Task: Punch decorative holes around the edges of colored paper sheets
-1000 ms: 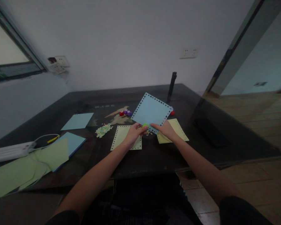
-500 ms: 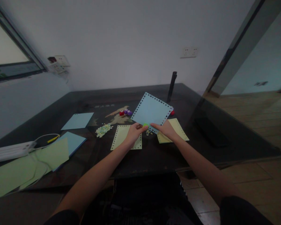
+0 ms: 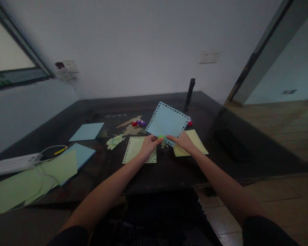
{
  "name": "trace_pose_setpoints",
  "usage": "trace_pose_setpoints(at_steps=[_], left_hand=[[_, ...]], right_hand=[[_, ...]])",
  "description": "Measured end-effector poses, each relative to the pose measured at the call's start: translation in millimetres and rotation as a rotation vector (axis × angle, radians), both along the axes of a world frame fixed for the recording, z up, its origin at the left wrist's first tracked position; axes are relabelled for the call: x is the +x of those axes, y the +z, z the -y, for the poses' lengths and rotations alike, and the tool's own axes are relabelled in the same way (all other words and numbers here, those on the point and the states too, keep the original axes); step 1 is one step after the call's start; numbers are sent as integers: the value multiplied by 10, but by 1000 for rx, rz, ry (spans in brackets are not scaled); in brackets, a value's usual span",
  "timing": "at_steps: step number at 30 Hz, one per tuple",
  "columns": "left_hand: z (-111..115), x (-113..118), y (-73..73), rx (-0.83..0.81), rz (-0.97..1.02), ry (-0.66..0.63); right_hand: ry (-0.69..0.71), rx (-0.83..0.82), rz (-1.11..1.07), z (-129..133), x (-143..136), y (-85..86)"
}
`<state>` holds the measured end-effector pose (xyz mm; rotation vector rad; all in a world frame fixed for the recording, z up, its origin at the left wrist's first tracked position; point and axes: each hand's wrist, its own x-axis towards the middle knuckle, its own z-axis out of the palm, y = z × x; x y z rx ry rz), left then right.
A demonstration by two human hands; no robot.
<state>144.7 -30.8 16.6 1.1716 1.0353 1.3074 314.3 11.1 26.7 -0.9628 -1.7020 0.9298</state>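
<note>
A light blue sheet of paper with small shapes punched along its edges is held tilted above the table. My right hand pinches its lower right edge, thumb on top. My left hand is closed around a small bright green craft punch at the sheet's lower corner; the fingers hide most of it. Below lie a pale yellow punched sheet on the left and another yellow sheet on the right. Small paper cut-outs lie between them.
Red and purple craft punches and a pile of paper cut-outs lie left of centre. Blue paper, green sheets and a white power strip lie left. A black upright object stands behind; a dark flat object lies right.
The blue sheet and both hands stay almost in place. The green punch shows slightly more and differently at the sheet's edge. The whole view has shifted slightly.
</note>
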Motion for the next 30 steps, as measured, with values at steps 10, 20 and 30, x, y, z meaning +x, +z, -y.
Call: trace_pose_setpoints(at_steps=[10, 20, 30], left_hand=[[18, 19, 28, -13, 39, -25], [-25, -70, -26, -76, -66, -124], [0, -168, 101, -26, -473, -294]], right_hand=[[-8, -34, -8, -36, 11, -13], [-36, -55, 4, -22, 21, 5], [-79, -75, -20, -107, 52, -83]])
